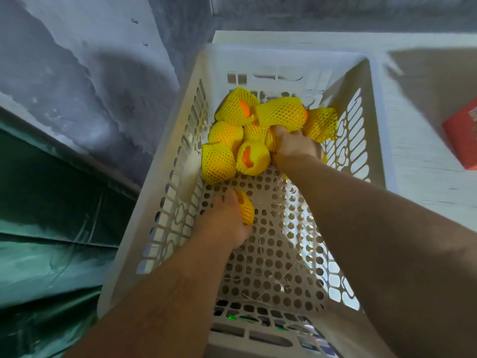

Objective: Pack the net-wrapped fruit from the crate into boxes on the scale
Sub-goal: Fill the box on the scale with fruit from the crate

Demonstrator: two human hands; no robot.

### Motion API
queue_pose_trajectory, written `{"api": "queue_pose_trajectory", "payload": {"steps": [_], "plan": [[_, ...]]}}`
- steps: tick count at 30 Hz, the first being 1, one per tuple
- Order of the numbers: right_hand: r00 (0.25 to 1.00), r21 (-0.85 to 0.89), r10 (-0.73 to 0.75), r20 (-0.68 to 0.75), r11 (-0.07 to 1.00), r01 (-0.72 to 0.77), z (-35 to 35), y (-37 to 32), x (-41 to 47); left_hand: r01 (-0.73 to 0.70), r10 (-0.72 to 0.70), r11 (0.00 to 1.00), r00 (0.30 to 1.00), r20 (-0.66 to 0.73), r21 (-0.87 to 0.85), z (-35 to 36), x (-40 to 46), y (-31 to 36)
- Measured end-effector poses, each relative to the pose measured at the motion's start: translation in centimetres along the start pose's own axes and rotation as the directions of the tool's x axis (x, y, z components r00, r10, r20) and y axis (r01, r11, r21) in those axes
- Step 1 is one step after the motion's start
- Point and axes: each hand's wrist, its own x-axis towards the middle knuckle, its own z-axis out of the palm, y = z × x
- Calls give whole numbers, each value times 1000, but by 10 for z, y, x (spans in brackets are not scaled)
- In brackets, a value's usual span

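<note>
Both my arms reach down into a white perforated plastic crate (165, 202). Several orange fruits in yellow foam nets (254, 133) lie piled at its far end. My left hand (223, 218) grips one net-wrapped fruit (245, 208) near the crate's left wall, a little apart from the pile. My right hand (294, 147) is curled round a net-wrapped fruit (271, 140) in the pile; most of that fruit is hidden under the hand. No box or scale shows clearly.
The near half of the crate floor (273, 264) is bare with a few straw strands. A red carton (464, 135) lies on the pale surface at the right edge. Green sheeting (51, 215) and a grey wall (77, 60) are to the left.
</note>
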Motion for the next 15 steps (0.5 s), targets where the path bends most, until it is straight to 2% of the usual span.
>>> {"api": "queue_pose_trajectory", "payload": {"steps": [5,8,12,15], "plan": [[995,35,-36,92,999,33,-9,-2,-31,-91,78,988,992,99,128,-12,-24,-3],[984,-16,-67,166,997,71,-23,-6,-57,-91,79,994,981,175,61,-32,-43,-13],[985,-12,-95,144,995,97,-54,0,-93,-109,115,978,993,22,-177,-64,-76,-30],[991,99,-110,78,990,102,-79,3,-128,-180,138,941,977,-161,-287,-82,-115,-44]]}}
